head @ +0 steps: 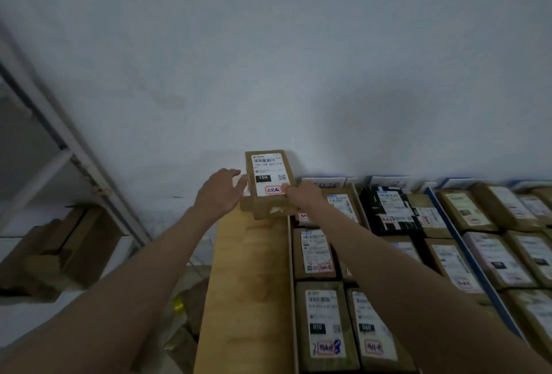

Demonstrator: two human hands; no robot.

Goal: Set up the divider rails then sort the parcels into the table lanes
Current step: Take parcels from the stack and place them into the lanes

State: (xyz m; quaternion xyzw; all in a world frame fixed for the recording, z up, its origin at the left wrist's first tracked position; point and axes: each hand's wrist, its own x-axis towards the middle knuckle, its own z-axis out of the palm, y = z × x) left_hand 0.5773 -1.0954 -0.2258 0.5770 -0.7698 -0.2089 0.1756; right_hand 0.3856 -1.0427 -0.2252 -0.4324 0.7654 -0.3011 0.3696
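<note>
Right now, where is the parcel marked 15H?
In the head view, the 15H parcel sits at the far end of the bare wooden lane, against the wall, between the left hand and right hand.

A small brown cardboard parcel with a white "15H" shipping label [269, 178] stands tilted at the far end of a bare wooden tabletop [248, 284] lane. Right of a white divider rail [291, 254], labelled brown parcels [324, 326] lie flat in rows; a blue divider rail [469, 257] separates further rows.
</note>
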